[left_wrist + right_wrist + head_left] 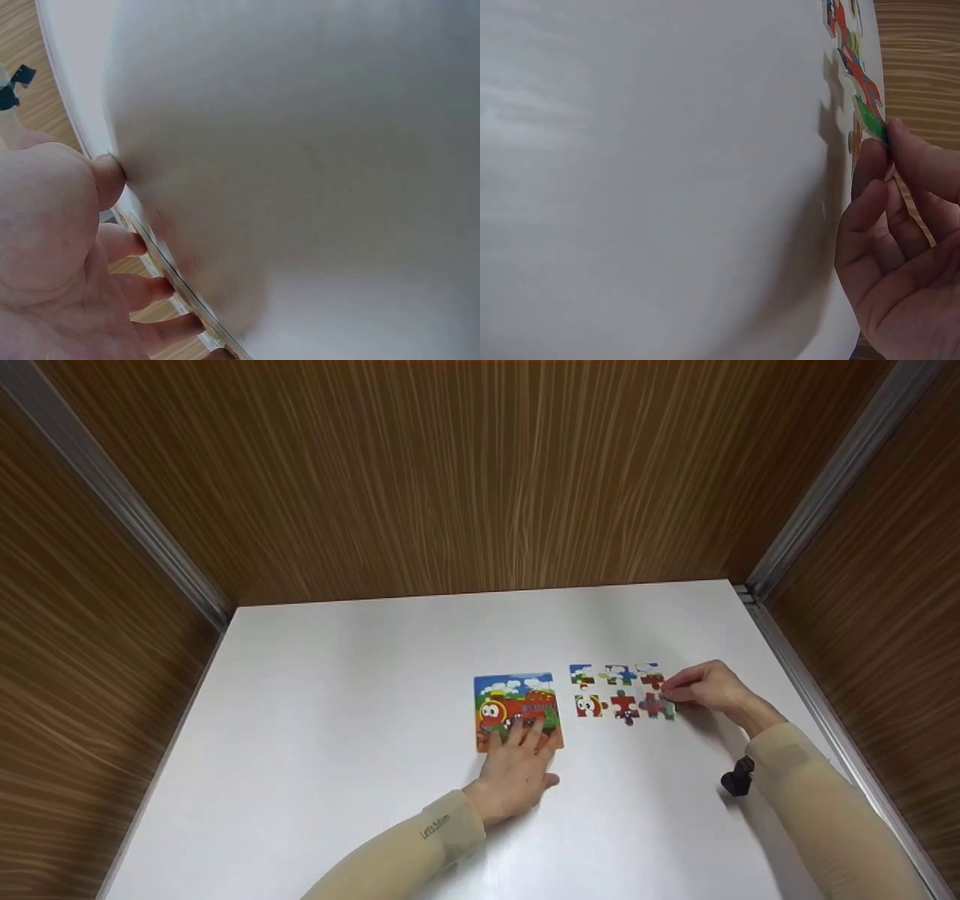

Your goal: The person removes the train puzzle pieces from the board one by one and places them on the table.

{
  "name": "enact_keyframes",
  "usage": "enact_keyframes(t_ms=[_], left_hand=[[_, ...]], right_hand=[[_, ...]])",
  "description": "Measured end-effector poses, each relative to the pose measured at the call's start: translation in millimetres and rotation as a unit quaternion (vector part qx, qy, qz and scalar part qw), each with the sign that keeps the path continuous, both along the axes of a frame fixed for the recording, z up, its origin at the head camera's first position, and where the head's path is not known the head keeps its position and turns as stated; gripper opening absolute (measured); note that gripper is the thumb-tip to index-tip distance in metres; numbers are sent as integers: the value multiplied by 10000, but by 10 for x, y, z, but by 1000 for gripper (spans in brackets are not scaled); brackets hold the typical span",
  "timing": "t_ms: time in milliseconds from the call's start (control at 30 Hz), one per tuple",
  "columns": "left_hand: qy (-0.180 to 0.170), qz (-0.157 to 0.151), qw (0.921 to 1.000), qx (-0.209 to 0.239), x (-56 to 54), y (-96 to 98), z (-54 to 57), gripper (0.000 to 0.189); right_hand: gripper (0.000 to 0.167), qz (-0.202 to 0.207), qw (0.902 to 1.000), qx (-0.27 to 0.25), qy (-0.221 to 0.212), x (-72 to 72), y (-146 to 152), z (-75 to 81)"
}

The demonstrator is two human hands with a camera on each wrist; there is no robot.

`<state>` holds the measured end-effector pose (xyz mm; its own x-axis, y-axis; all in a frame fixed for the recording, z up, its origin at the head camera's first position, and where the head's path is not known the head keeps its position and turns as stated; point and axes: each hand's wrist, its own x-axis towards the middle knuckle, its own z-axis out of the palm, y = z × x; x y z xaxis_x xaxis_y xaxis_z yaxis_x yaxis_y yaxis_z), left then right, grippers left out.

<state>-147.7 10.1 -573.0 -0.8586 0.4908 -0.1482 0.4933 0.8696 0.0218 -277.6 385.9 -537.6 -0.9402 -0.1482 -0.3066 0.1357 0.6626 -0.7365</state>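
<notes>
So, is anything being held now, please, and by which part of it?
Yes: the right hand pinches a puzzle piece by its green end. The left hand rests on the train picture, gripping nothing.

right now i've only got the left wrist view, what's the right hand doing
Observer: The right hand is pinching a puzzle piece by its green corner, as the right wrist view shows.
Operator: ok and what else is over on that side
Observer: Five more pieces lie to the right of the picture card in the head view.
Operator: what's printed on it, i only get its edge
Observer: A red train with big eyes, partly covered by the left hand.
</notes>
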Motion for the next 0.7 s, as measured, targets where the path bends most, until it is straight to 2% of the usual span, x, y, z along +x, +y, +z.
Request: enact_keyframes(t_ms=[267,500,700], left_hand=[[-33,22,10000,-8,-2,2,9,71],[-63,45,10000,-11,-10,8,24,72],[-79,38,10000,13,-20,3,31,71]], right_hand=[[24,199,9983,534,109,-57,-24,-8],[23,222,9968,766,31,-61,-35,22],[22,297,9948,970,125,-49,-57,40]])
